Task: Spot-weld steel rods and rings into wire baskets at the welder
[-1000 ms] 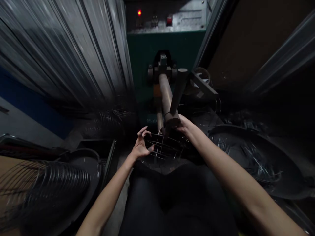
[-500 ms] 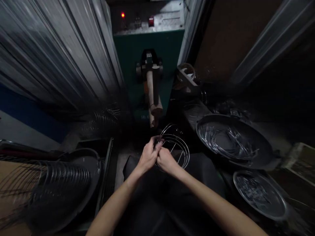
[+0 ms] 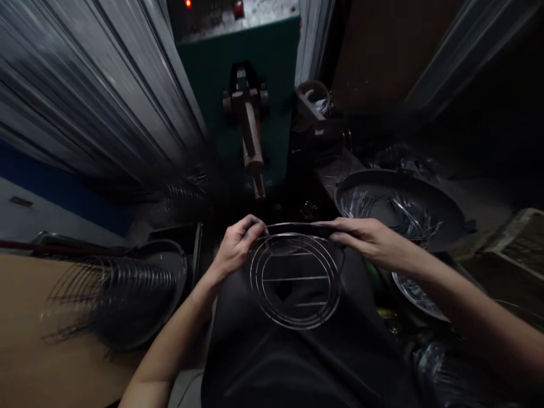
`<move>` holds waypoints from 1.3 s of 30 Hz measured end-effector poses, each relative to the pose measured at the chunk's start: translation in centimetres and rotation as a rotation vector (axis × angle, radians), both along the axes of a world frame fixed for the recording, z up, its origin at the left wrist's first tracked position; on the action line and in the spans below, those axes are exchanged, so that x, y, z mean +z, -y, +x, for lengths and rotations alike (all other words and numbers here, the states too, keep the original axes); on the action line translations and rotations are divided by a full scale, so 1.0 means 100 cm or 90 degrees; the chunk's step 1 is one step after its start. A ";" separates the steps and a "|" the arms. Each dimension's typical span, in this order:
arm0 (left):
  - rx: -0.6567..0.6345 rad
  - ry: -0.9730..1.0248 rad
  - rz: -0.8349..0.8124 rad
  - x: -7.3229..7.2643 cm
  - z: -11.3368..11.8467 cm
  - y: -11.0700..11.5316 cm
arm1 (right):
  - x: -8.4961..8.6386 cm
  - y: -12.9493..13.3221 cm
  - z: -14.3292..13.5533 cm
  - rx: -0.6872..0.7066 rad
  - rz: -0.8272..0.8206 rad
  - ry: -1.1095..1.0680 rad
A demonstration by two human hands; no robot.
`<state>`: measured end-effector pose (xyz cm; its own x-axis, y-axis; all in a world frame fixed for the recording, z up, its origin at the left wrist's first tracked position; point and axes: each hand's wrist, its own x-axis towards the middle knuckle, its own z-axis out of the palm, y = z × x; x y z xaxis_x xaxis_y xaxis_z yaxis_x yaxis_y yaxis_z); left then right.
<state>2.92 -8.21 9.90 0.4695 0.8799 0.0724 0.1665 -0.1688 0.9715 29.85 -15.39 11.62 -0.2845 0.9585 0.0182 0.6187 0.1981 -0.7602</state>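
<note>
A round wire rack (image 3: pixel 296 279), made of rings joined by several straight crossbars, hangs tilted above my dark apron (image 3: pixel 280 362). My left hand (image 3: pixel 242 243) is closed in a pinch on the left of its upper wire. On the other side my right hand (image 3: pixel 363 238) grips the same upper wire between thumb and straightened fingers. The fingertips on both sides look dark, and the exact contact with the wire is hard to see. Ahead of the rack stands a green machine (image 3: pixel 272 62) with a rod-like electrode arm (image 3: pixel 251 136) pointing down toward me.
To the left, a row of wire rings (image 3: pixel 136 277) rests over a dark pan (image 3: pixel 181 255). At right sits a large pan (image 3: pixel 450 204) of bent wire pieces, with a smaller tray (image 3: pixel 419 297) of metal pieces partly behind my right forearm. Corrugated metal sheeting (image 3: pixel 106 73) flanks the machine.
My hands were together at the rack's left side; now they are spread apart on its upper wire. The rack has come closer and faces me more fully. The camera view has shifted.
</note>
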 end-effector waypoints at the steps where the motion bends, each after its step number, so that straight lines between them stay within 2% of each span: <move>1: 0.003 0.016 -0.032 0.002 0.000 0.001 | 0.003 0.004 -0.002 0.001 -0.033 -0.022; 4: -0.016 0.042 -0.149 -0.007 0.001 0.006 | 0.002 0.018 -0.006 -0.010 -0.148 -0.057; 7: -0.044 0.038 -0.254 -0.032 0.000 0.017 | -0.019 0.030 -0.009 -0.017 -0.257 -0.071; 9: -0.042 0.026 -0.267 -0.048 -0.001 0.026 | -0.036 0.036 -0.010 -0.040 -0.295 -0.100; 11: -0.036 -0.011 -0.209 -0.059 -0.004 0.032 | -0.051 0.040 -0.011 -0.078 -0.304 -0.124; 14: -0.033 -0.140 -0.013 -0.070 -0.009 0.037 | -0.065 0.046 -0.013 -0.117 -0.277 -0.103; 17: -0.039 -0.283 0.176 -0.081 -0.011 0.040 | -0.074 0.055 -0.017 -0.162 -0.174 0.012; 19: -0.042 -0.349 0.244 -0.089 -0.009 0.041 | -0.078 0.059 -0.020 -0.172 -0.093 0.111; 22: -0.041 -0.387 0.290 -0.096 -0.003 0.043 | -0.079 0.056 -0.026 -0.134 0.001 0.208; 26: -0.070 -0.335 0.318 -0.096 0.001 0.048 | -0.079 0.045 -0.036 -0.066 0.084 0.300; 32: -0.039 -0.412 0.323 -0.102 -0.007 0.060 | -0.082 0.052 -0.042 -0.001 0.135 0.453; 35: -0.042 -0.502 0.355 -0.111 -0.002 0.048 | -0.091 0.039 -0.042 0.012 0.131 0.555; 39: -0.087 -0.619 0.368 -0.116 0.009 0.017 | -0.108 0.002 -0.046 0.040 0.086 0.653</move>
